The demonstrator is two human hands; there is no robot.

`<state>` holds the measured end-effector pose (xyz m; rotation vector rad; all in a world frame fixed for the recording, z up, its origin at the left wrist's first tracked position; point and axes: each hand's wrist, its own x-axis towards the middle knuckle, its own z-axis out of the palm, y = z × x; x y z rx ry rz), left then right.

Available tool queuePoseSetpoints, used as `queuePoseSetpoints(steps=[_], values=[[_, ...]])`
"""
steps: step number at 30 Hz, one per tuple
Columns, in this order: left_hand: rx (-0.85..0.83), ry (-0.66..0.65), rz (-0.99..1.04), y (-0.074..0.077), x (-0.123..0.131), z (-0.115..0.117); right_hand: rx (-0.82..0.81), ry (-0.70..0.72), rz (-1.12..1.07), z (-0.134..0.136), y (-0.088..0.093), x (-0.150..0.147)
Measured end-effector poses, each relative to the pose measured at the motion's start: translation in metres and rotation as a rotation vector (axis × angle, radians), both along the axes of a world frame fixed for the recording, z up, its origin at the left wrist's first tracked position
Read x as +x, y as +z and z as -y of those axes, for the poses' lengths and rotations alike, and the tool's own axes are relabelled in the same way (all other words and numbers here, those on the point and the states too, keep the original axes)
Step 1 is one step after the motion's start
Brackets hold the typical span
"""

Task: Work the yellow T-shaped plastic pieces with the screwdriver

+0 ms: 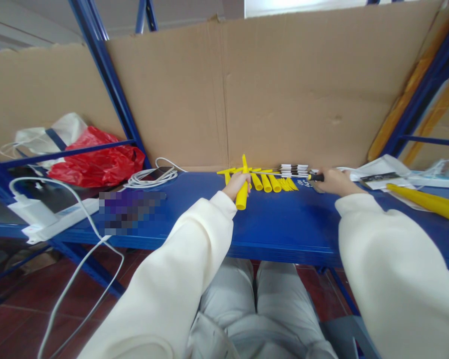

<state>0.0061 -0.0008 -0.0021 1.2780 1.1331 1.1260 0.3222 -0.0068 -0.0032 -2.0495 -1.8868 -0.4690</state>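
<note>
My left hand (236,185) is closed around a yellow tubular part (241,200), whose round open end faces me; a narrower yellow piece rises at its far end. In my right hand (334,182) is a screwdriver (316,177) with a black and yellow handle. Its long thin metal shaft points left and reaches the yellow part by my left fingers; whether the tip sits on a screw cannot be made out. Behind lie several yellow tubes (266,183) in a row, with smaller yellow pieces (287,184) to their right.
A blue table (284,224) runs under everything, with a cardboard wall (284,99) behind. Black-and-white small items (294,170) stand at the back. Left are a coiled white cable (149,177), a red plastic bag (100,159) and a power strip (60,219). A longer yellow piece (426,202) lies right.
</note>
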Motion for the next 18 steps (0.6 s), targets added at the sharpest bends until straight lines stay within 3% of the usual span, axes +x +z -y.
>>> queuePoseSetpoints(steps=[12,18], values=[[-0.005,-0.004,0.043,-0.0003,-0.0004,-0.0011,0.023,-0.078,-0.017,0.0068,0.0037,-0.0052],[-0.013,0.031,0.048,0.0041,-0.0015,0.0010,-0.054,-0.016,-0.009,0.0065,0.0045,-0.0087]])
